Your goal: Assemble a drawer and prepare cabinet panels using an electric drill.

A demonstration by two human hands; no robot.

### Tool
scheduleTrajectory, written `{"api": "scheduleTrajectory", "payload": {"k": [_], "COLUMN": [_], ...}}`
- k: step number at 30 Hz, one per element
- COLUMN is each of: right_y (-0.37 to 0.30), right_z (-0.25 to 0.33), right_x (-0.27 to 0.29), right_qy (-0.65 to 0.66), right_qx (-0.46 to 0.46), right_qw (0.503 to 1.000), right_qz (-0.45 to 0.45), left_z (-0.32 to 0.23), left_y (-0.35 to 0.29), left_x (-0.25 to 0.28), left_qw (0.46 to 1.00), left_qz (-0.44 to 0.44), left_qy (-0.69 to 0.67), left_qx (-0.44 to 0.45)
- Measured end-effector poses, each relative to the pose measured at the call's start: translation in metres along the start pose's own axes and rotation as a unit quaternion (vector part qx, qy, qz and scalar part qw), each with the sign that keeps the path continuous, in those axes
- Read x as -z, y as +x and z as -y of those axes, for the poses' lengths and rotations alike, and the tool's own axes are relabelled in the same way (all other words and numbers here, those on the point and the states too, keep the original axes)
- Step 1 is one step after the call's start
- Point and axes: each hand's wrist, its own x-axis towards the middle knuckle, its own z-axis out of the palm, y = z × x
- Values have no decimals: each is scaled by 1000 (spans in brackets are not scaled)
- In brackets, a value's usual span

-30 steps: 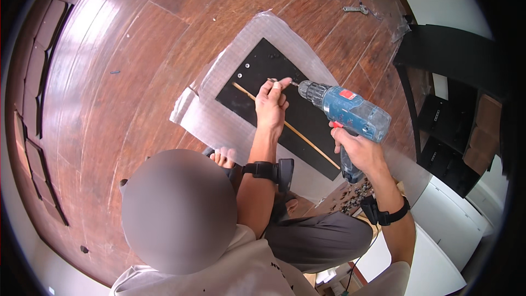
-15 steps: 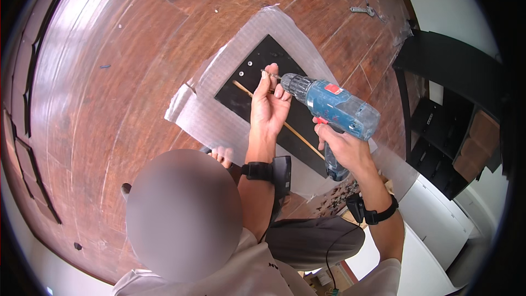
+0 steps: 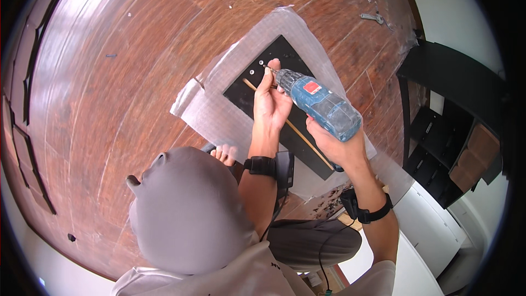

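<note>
My right hand (image 3: 338,143) grips a blue cordless drill (image 3: 324,104) with a red patch on its housing. Its dark chuck points toward the fingertips of my left hand (image 3: 272,107). Those fingers are pinched around a thin, small metal piece at the drill's tip; I cannot tell whether it is a screw or the bit. Both hands are above a black panel (image 3: 240,94) on the floor. Two white round fittings (image 3: 261,62) sit on the panel near its upper left edge, close to my left fingertips. A slim wooden strip (image 3: 309,137) runs along the panel beneath my hands.
White foam sheeting (image 3: 194,111) lies under the panel on the brown wood floor (image 3: 153,71). A wrench (image 3: 371,18) lies on the floor at the upper right. Black furniture (image 3: 449,71) stands at the right. Dark-edged panels (image 3: 22,156) line the left side.
The drill has tilted, its rear end coming down and left, and its tip has moved slightly up and left toward the white fittings. My left hand stays pinched at the tip.
</note>
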Motion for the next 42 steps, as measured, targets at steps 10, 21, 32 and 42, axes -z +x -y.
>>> {"api": "scheduleTrajectory", "payload": {"k": [10, 21, 32, 42], "right_y": [16, 23, 36, 56], "right_z": [2, 14, 25, 57], "right_x": [-3, 3, 8, 11], "right_qy": [-42, -31, -139, -152], "right_qx": [28, 17, 67, -63], "right_qw": [999, 999, 988, 984], "right_qz": [-7, 19, 18, 76], "left_z": [-5, -4, -4, -6], "left_y": [9, 9, 9, -4], "left_x": [-1, -3, -8, 22], "left_qw": [999, 1000, 998, 998], "left_qz": [30, 29, 17, 30], "left_qy": [16, 0, -49, -23], "left_qx": [-3, 3, 17, 52]}}
